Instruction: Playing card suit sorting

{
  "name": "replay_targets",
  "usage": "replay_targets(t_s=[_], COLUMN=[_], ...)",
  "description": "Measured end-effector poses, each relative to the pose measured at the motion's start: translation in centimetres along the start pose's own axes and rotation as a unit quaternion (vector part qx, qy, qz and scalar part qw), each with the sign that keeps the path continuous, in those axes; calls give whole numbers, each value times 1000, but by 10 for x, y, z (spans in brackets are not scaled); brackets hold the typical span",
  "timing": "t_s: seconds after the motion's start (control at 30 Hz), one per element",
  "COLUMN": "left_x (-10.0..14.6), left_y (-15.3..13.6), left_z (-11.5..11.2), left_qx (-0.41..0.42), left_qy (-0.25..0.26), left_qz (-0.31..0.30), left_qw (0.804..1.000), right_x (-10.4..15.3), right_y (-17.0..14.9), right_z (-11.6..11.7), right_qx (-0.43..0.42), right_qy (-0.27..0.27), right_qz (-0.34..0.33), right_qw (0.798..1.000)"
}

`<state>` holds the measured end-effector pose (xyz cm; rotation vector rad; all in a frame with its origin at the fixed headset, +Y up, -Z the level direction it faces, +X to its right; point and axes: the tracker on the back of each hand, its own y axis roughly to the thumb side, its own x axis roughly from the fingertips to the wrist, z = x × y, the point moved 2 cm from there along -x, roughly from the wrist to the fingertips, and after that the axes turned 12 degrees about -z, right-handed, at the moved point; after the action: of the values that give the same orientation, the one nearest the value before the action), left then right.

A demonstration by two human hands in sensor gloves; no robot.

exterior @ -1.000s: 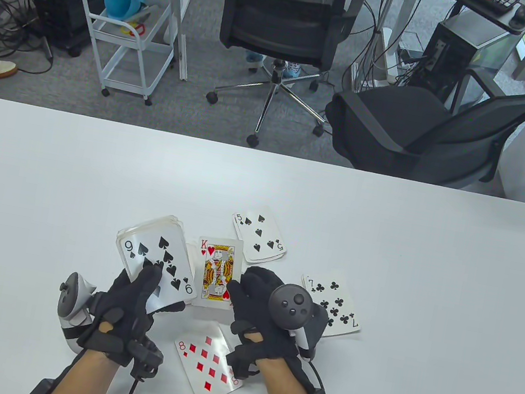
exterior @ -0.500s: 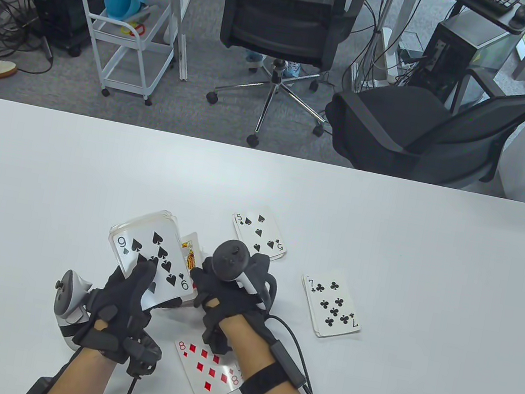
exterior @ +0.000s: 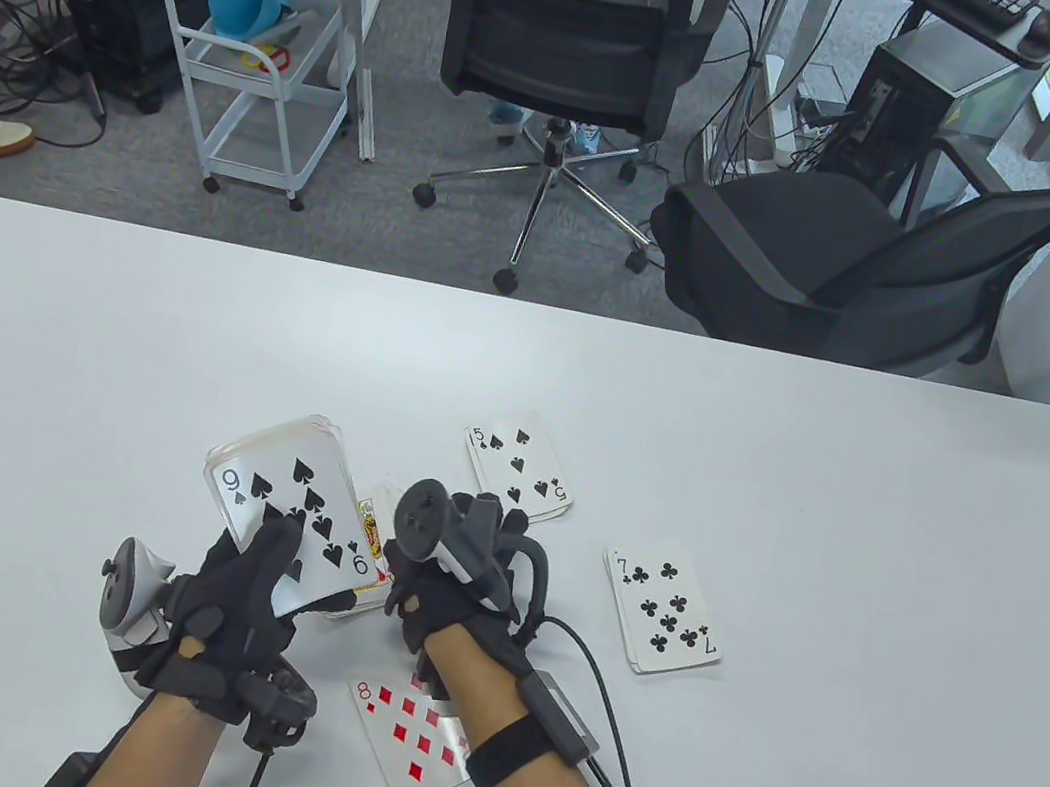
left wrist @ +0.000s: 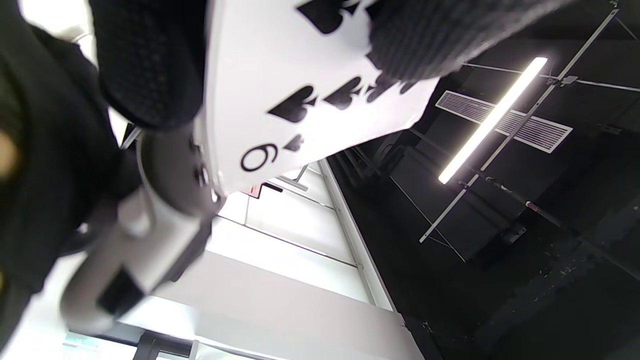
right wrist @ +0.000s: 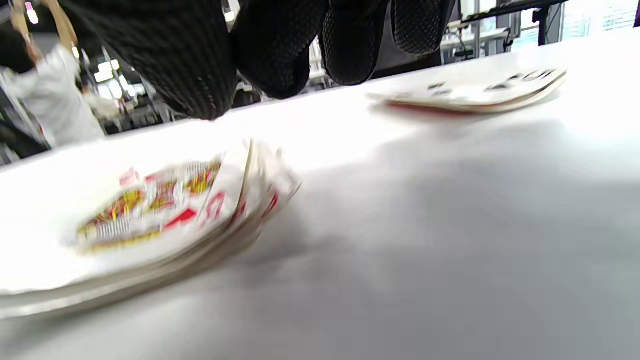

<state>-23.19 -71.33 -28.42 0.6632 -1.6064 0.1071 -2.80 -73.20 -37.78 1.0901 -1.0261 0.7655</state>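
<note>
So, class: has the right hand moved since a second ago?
Yes. The right hand has moved left, away from the club pile, and now covers most of the king pile beside the held deck.

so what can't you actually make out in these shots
- King of hearts pile: table view, mostly covered by the held deck and right hand; blurred in the right wrist view.
- Cards under the nine of spades: hidden, count unknown.
- Right hand's fingertips: contact with anything unclear.
- Eight of diamonds pile: corner under the right forearm.
</note>
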Motion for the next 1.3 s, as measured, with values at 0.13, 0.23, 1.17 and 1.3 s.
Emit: replay_targets(t_s=[0.13, 0.23, 1.17, 1.3], left_x=[2, 4, 17, 18], left_y=[-8, -17, -55, -56], left_z=[-6, -13, -17, -14], left_qx=[-12, -27, -80, -79], left_qy=[-10, -26, -36, -23], left_qz=[14, 30, 113, 112], left_qw=[1000, 999, 990, 990], right_x=[37, 61, 95, 97], right_y=[-28, -47, -8, -4], right_z=[-22, -31, -38, -38], right_qx=[-59, -122, -141, -154], right_qy=[-57, -107, -160, -183], right_qz=[-17, -37, -206, -202], right_qw=[996, 986, 955, 950])
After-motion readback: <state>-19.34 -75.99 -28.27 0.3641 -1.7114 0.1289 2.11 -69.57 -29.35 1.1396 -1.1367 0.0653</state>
